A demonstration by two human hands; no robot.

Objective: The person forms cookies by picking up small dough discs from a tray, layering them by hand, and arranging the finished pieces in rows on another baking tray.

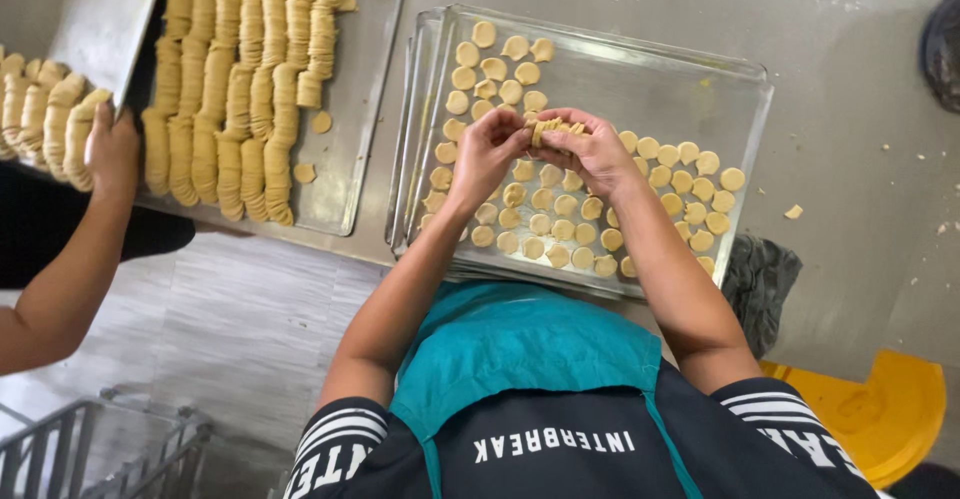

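Head view, looking down over my chest onto a steel worktop (pixel 860 109). Both my forearms reach forward from the near edge and converge above the middle of a shallow metal baking tray (pixel 745 84). My left hand (pixel 487 154) is bent at the wrist, palm turned inward, its fingertips (pixel 518 127) curled shut against one end of a short stack of dough discs (pixel 555 129). My right hand (pixel 597 151) is cupped around the other end of that stack, thumb and fingers closed on it, so each grip is closed on the same stack and neither palm lies flat.

The stack is held clear above the tray. Its long axis runs roughly level, from one hand to the other, about parallel to the worktop's near edge; the flat faces of the discs point sideways toward my palms, and only their pale rims show.

Below the hands, single dough rounds (pixel 690 184) lie flat in loose rows over the tray floor, most toward its near side and along its left side; the far right part of the tray is bare metal.

Toward the left end of the worktop, a second tray (pixel 340 159) carries long rolls of stacked discs (pixel 230 99) lying side by side. Another person's hand (pixel 112 149) rests on further rolls (pixel 45 109) at the left edge.
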